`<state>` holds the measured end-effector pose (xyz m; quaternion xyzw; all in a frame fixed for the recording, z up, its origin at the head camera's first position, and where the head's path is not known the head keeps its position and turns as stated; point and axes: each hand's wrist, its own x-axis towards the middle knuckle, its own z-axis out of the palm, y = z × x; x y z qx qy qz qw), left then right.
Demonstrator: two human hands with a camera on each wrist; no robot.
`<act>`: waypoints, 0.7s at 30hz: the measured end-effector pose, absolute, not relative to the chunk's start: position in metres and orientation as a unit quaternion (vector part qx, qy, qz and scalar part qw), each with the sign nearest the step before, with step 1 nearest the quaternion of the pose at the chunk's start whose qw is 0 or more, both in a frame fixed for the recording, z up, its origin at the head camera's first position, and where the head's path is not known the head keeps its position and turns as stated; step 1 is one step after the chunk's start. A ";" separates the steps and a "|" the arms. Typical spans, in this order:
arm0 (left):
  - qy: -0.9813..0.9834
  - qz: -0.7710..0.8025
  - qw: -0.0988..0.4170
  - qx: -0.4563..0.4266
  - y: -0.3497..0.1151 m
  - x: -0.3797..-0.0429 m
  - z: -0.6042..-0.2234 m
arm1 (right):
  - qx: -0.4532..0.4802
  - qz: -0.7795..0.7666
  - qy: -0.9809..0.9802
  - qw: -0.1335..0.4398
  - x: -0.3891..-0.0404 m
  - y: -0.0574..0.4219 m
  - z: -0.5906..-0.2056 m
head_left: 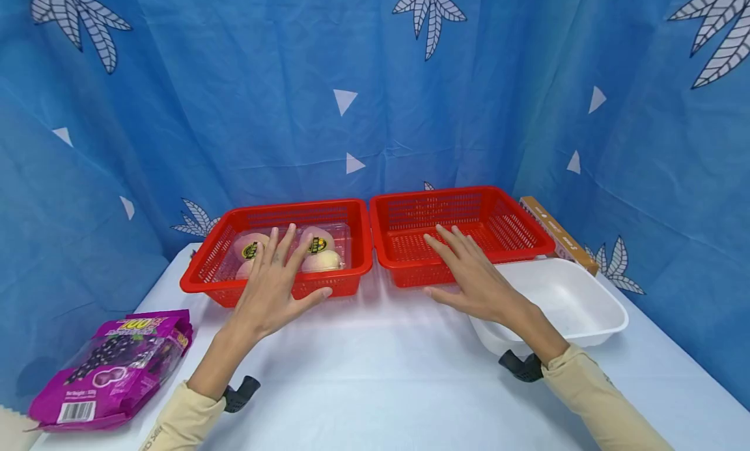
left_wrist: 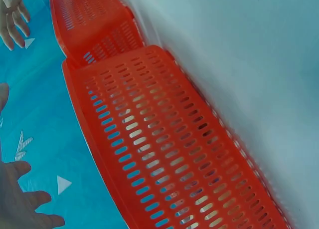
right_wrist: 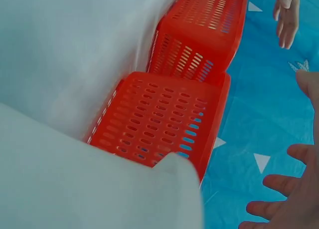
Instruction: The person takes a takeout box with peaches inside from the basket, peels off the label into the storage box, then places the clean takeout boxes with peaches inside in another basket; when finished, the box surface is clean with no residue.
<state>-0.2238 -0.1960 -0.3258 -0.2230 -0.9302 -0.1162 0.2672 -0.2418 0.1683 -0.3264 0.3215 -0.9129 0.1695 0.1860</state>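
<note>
My left hand (head_left: 271, 289) is held with fingers spread in front of the left red basket (head_left: 281, 208), holding nothing. Inside that basket lies a clear plastic pack of peaches (head_left: 322, 261) with round yellow-and-black labels, partly hidden behind the fingers. Fingers extended and apart, my right hand (head_left: 477, 278) hovers near the front of the right red basket (head_left: 404, 264) and beside a white basin (head_left: 571, 301); it holds nothing. The right red basket shows only its perforated floor. In the left wrist view, left fingers (left_wrist: 37, 199) appear apart from the basket wall.
A purple bag of packaged fruit snacks (head_left: 117, 373) lies at the table's left edge. Behind the basin, a brown box (head_left: 559, 233) stands against the right basket. A blue curtain (head_left: 281, 99) encloses the back and sides of the white-covered table (head_left: 363, 386).
</note>
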 end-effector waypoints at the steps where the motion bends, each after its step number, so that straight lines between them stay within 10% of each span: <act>1: -0.930 -0.117 0.267 -0.223 -0.196 -0.224 -0.326 | 0.322 0.171 -0.912 0.186 -0.242 0.168 -0.326; 13: -0.956 -0.137 0.231 -0.119 -0.249 -0.241 -0.323 | 0.277 0.278 -0.917 0.076 -0.270 0.096 -0.295; 21: -0.979 -0.164 0.119 -0.018 -0.312 -0.241 -0.332 | 0.260 0.244 -0.934 -0.028 -0.313 0.003 -0.291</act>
